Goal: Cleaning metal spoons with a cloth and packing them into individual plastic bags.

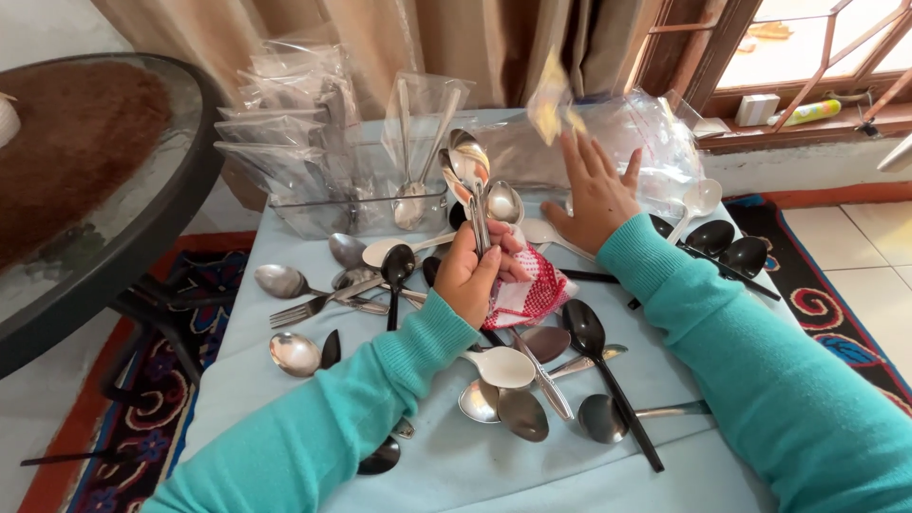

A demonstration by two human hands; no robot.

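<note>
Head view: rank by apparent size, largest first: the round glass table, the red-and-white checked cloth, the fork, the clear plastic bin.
1. round glass table, though cut off by the frame
2. clear plastic bin
3. red-and-white checked cloth and fork: look about alike; the left hand hides part of the cloth, so no ranking.

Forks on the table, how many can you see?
1: a metal fork lies left of the left hand, among the spoons. Others may be hidden under the pile or in the bags.

round glass table [142, 204] left; patterned rug [836, 313] on floor; curtains [456, 43] behind; window frame [807, 57] right
</note>
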